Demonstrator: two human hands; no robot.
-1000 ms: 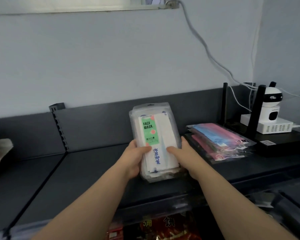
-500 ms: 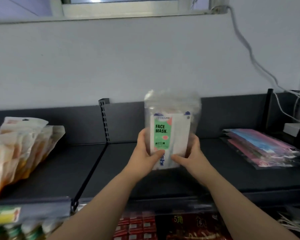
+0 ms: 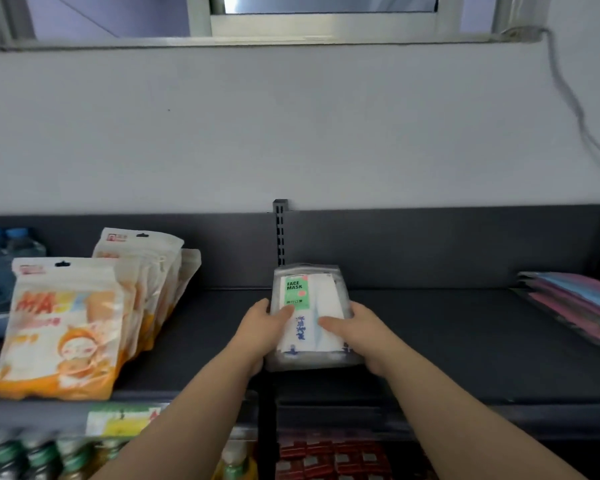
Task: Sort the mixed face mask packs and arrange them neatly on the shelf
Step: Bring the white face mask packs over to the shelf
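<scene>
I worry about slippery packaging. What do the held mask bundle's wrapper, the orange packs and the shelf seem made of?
Mask bundle, gripped by the left hand and right hand: clear plastic film, slightly glossy; the printed insert shows through.
Orange packs: probably glossy printed plastic pouches, catching highlights.
Shelf: likely painted metal, dark matte, with a slotted upright.

The face mask pack between my left hand and right hand is clear, glossy plastic film, smooth under my fingertips, with a matt white paper-looking insert and a green printed label inside. The shelf beneath it looks like dark metal with a matt, smooth finish, as does its slotted upright. At the shelf's left edge, the orange mask bags are shiny printed plastic. At the right edge, the pink and blue packs sit in glossy clear film.
</scene>
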